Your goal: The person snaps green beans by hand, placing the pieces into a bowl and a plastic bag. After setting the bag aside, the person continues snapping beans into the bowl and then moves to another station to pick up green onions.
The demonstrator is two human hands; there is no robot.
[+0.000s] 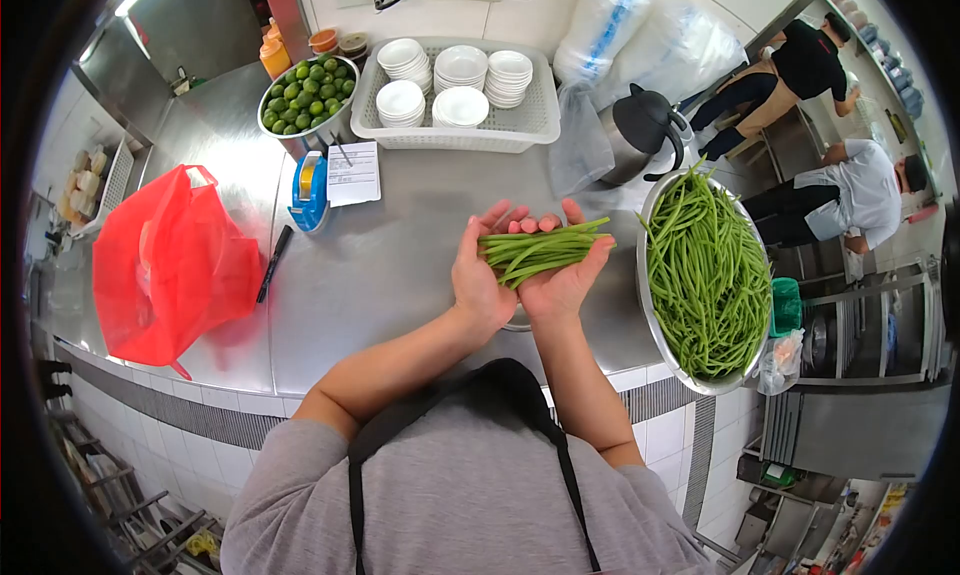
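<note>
A small bundle of green beans (545, 251) lies sideways across both my palms, above the steel counter. My left hand (482, 275) cups the bundle's left end, its fingers curled up behind the beans. At the other end, my right hand (562, 280) supports the beans, with the thumb along their right tips. Close to the right hand stands a large metal bowl (648, 305) heaped with loose green beans (708, 275). Beneath my wrists, part of a round metal rim (518, 321) shows; most of it is hidden.
Behind my hands are a white basket (545, 125) of stacked small dishes, a steel jug (640, 135) and a bowl of limes (312, 97). Leftward lie a red plastic bag (175, 265), a black marker (275, 263) and a blue tape dispenser (309, 193). Two people work at far right.
</note>
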